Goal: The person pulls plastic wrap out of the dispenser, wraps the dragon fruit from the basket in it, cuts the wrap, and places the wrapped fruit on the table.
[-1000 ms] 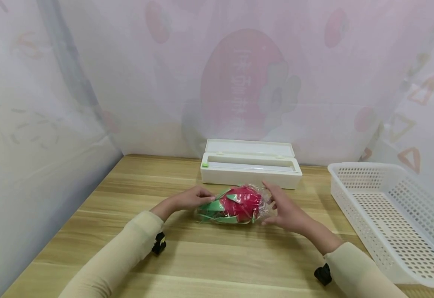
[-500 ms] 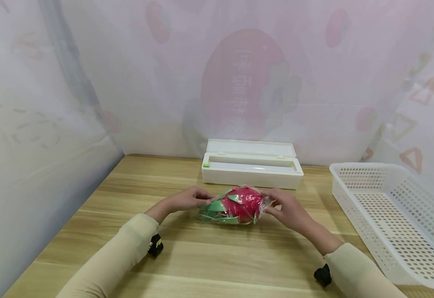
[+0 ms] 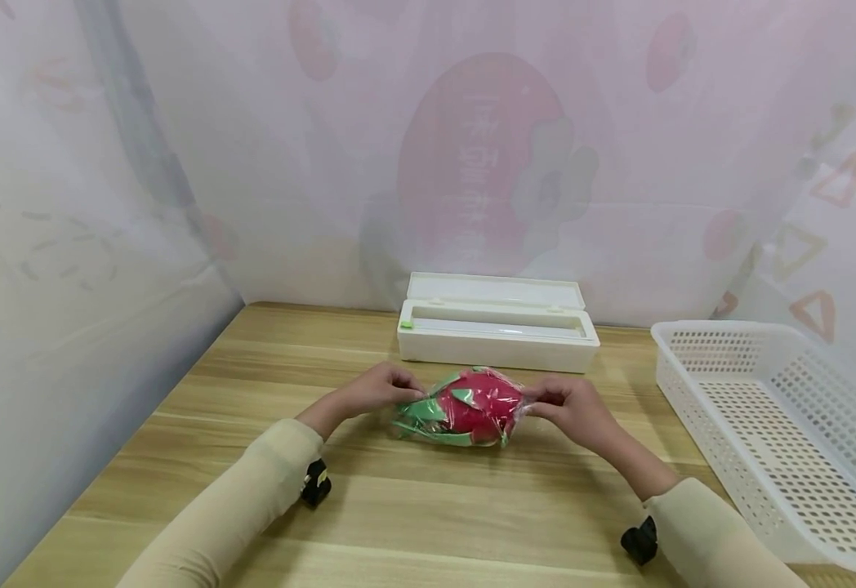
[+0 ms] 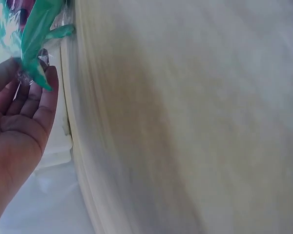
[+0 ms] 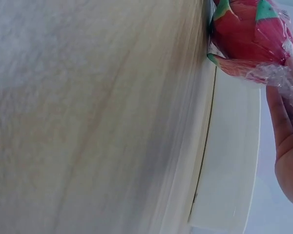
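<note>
A red dragon fruit [image 3: 483, 402] with green scales lies on its side on the wooden table, wrapped in clear plastic film. My left hand [image 3: 378, 389] pinches the film at the green, leafy end; in the left wrist view the thumb and fingers [image 4: 48, 97] meet at the film by a green tip. At the red end, my right hand [image 3: 573, 411] pinches the gathered film between thumb and fingers. The right wrist view shows the bunched film [image 5: 276, 75] at that hand, partly cut off by the frame's edge.
Behind the fruit stands a white cling film dispenser [image 3: 497, 351] with its lid raised and a small green piece at its left. A white perforated basket [image 3: 755, 498] sits at the right. Patterned fabric [image 3: 310, 204] walls off the back and sides.
My right hand has closed from a spread pose onto the film at the red end and gathered it. The left hand stays at the green end, with barely any shift.
</note>
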Demonstrator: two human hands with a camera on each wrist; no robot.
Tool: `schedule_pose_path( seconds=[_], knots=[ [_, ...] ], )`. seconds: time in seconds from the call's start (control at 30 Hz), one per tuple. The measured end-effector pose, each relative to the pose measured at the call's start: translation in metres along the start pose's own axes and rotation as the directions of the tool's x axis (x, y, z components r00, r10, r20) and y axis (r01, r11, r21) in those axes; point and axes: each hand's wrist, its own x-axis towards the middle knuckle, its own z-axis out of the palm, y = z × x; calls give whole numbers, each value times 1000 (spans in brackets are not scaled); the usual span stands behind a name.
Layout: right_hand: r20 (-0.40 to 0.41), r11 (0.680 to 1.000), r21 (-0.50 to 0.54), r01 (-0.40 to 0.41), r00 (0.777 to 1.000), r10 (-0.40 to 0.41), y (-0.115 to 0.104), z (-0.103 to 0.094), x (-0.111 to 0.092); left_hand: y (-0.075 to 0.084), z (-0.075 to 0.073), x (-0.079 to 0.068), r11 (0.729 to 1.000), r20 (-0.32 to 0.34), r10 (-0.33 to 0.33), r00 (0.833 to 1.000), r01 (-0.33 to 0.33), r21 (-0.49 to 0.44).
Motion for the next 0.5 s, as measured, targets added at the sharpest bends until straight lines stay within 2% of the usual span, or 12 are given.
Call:
schedule_pose_path(
  seconds=[0.1,0.2,0.33,0.5],
  knots=[
    [-13,998,48,-50,999,51,-2,1,1,0,3,4,1000,-7,-2,1000,2,-16],
    [-20,996,45,-73,997,74,-4,0,1,1,4,8,999,-29,-24,999,23,-36],
    [-22,997,18,-72,997,72,-8,-1,1,2,5,14,997,-57,-59,997,56,-45],
    [-18,999,26,-43,999,44,-12,-1,1,6,7,17,994,-61,-105,993,103,-40]
  ],
)
